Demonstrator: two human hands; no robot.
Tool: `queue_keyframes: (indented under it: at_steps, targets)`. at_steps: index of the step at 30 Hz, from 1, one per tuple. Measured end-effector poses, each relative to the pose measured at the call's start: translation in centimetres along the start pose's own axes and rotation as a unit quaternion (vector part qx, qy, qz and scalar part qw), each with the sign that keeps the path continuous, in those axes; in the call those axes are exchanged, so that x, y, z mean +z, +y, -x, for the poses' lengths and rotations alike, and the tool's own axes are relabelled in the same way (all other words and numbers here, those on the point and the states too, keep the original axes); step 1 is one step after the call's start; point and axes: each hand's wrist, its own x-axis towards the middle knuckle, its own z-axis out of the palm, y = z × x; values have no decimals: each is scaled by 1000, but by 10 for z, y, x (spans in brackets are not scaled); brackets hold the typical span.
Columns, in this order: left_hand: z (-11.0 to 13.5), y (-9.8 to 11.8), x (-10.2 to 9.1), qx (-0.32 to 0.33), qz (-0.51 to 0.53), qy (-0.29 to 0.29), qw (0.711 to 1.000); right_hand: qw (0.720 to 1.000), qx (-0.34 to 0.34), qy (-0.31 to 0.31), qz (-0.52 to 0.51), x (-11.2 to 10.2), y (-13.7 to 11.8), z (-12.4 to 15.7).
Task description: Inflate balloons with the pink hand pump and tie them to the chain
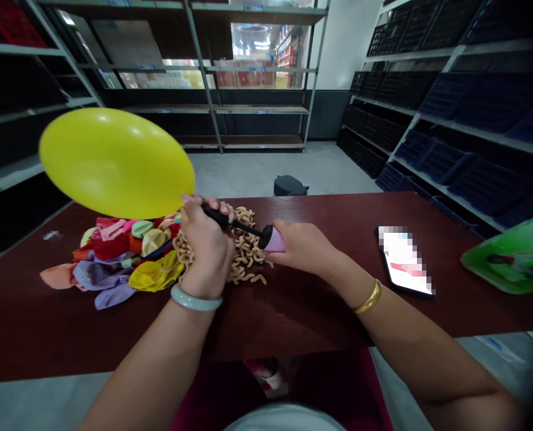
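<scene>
A large inflated yellow balloon point(116, 164) points up and left from my left hand point(208, 239). That hand is closed around the black front end of a balloon pump point(248, 228), with the balloon's neck at its fingers. My right hand point(300, 245) grips the pump's pink-purple handle, and a thin black rod shows between the two hands. Beneath and behind the left hand lies a pile of beige curled pieces point(248, 251), partly hidden by it. Left of that pile is a heap of uninflated balloons point(123, 254) in many colours.
On the dark red table point(288, 311), a phone point(403, 260) with a lit screen lies to the right. A green plastic bag point(513, 254) is at the right edge. Beyond stand metal shelves point(260, 111), dark crates point(450, 143) and a dark stool point(290, 185).
</scene>
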Motion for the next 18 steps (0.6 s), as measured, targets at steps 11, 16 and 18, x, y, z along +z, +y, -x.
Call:
queue_keyframes:
  at_steps: [11, 16, 18]
  targets:
    - [30, -11, 17, -35, 4, -49, 998, 999, 36, 19, -19, -2, -10, -1]
    - [0, 22, 3, 32, 0, -33, 999, 999, 8, 25, -46, -2, -9, 0]
    - [-17, 39, -7, 61, 0, -5, 998, 999, -11, 18, -46, -2, -5, -1]
